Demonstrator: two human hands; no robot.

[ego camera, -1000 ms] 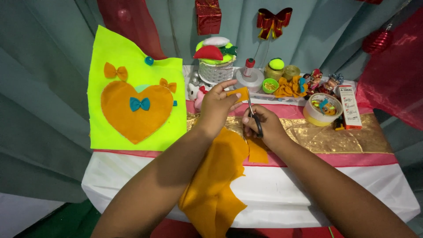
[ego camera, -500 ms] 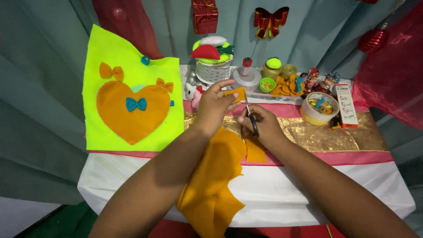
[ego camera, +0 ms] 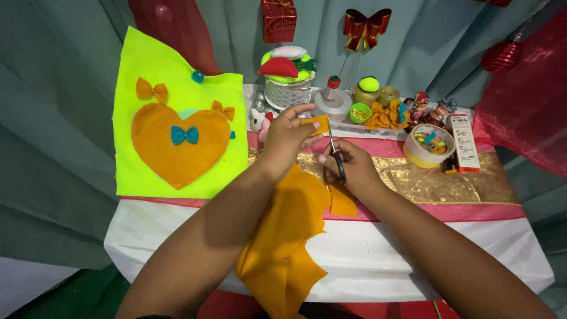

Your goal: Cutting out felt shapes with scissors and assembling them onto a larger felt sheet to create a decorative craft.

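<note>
Here left hand pinches orange felt — right hand grips scissors.

head view | looks down, forward | near table

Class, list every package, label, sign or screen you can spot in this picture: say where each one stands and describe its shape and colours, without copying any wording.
Small box: on the table's right side, beside the white tub; long, narrow carton, white with red-orange ends and printed lettering.
Gift-wrapped box: hanging at top centre against the curtain; squarish, shiny red with ribbon.
No signs or screens are in view.
</note>
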